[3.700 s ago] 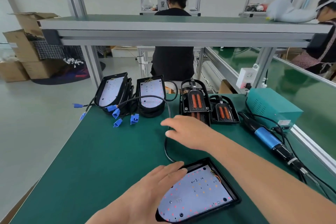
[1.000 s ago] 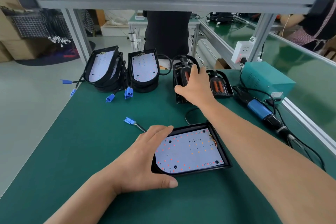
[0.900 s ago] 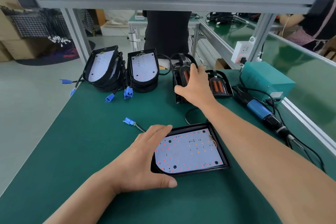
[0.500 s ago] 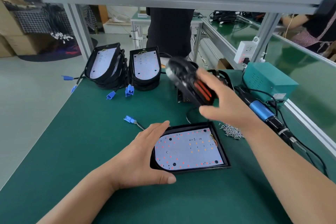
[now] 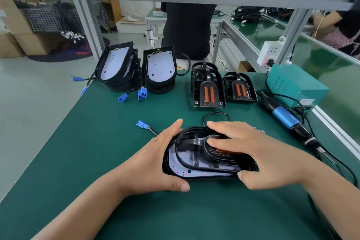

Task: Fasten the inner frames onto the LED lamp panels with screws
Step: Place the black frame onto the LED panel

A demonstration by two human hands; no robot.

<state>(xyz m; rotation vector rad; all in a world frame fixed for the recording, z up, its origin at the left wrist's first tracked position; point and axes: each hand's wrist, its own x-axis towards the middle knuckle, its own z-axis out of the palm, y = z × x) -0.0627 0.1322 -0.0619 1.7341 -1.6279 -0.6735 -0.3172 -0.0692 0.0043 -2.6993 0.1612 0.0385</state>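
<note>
Where the hands meet: in the head view, a black-rimmed LED lamp panel [image 5: 181, 163] with a white, red-dotted board lies flat on the green tabletop [image 5: 78, 161], close to its near edge and about midway along it, rounded end to the left.
Frame: a black plastic inner frame [image 5: 191, 136] with an orange insert lies on the panel's face; whether it is fully seated cannot be told.
Left hand [image 5: 153, 163]: grips the panel's rounded end, fingers round the far side, thumb on the near rim.
Right hand [image 5: 259, 156]: clamps the frame down, fingers laid across it, thumb hooked on the near rim.
Lead: a black cable loop [image 5: 214, 115] shows just behind the panel; a blue plastic connector [image 5: 142, 124] lies beside the left fingertips.
Far edge, left: two stacks of spare lamp panels [image 5: 159, 66] lean there, blue plugs trailing in front.
Far edge, middle: two piles of spare inner frames [image 5: 208, 91] stand side by side.
Right edge: a blue-barrelled electric screwdriver [image 5: 286, 119] lies along it, next to a teal metal box [image 5: 292, 84] at the far right corner.
Screws: a small silver heap of screws [image 5: 259, 130] peeks out behind the right hand.
</note>
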